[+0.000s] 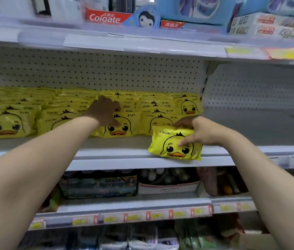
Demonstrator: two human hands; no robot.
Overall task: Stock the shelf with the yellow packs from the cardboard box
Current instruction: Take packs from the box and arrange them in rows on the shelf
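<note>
Your right hand [199, 134] fingers grasp a yellow plastic duck-face pack [176, 144] at the white metal shelf [115, 156] front edge. Your left hand [104, 111], fingers loosely spread, rests on the stacked yellow packs [121, 129] behind.

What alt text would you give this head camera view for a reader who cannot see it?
The right hand holds a yellow duck-face pack at the front edge of a white shelf, while the left hand rests on the rows of matching packs already stocked there. Toothpaste boxes sit on the shelf above.
</note>
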